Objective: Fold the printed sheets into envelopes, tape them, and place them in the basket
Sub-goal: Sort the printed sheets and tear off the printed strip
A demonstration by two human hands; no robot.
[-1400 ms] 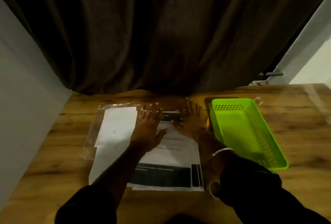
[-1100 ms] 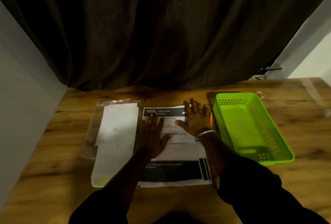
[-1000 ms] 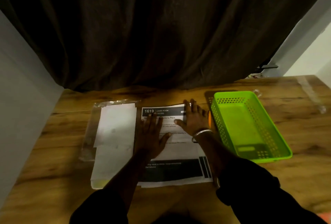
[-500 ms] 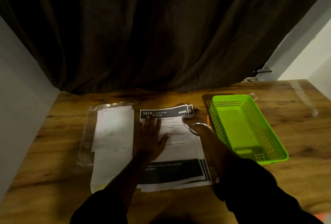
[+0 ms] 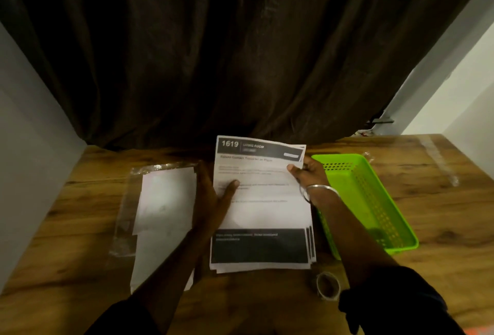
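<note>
1. At the far left of the wooden table (image 5: 441,214), a clear plastic sleeve (image 5: 125,209) lies flat with a pile of plain white sheets (image 5: 165,201) on it. The pile reaches past the sleeve's near edge
2. Just right of that pile is the left hand (image 5: 211,198). Its thumb presses on the printed face of the top printed sheet (image 5: 262,174) at the sheet's left edge, and the fingers pass behind the paper, so the hand pinches that edge. The hand is blurred and the fingers cannot be told apart
3. The top printed sheet carries a dark header reading "1619" and a black band across its near end. Its far end is raised off the table, reaching up in front of the hem of the dark curtain (image 5: 240,53). Its near end lies on the stack of printed sheets (image 5: 311,243), whose edges fan out at the near right corner
4. The right hand (image 5: 307,174) pinches the sheet's right edge close to the far corner, thumb on the printed face and fingers curled behind. A metal bangle (image 5: 319,187) circles that wrist
5. A roll of tape (image 5: 328,285) sits on the wood near the table's front edge, just right of the stack's near corner
6. The green basket (image 5: 339,157) stands right of the stack, partly hidden by the right forearm, its long side angled away to the right
7. A strip of clear film (image 5: 441,163) lies on the wood at the far right, well apart from the basket
</note>
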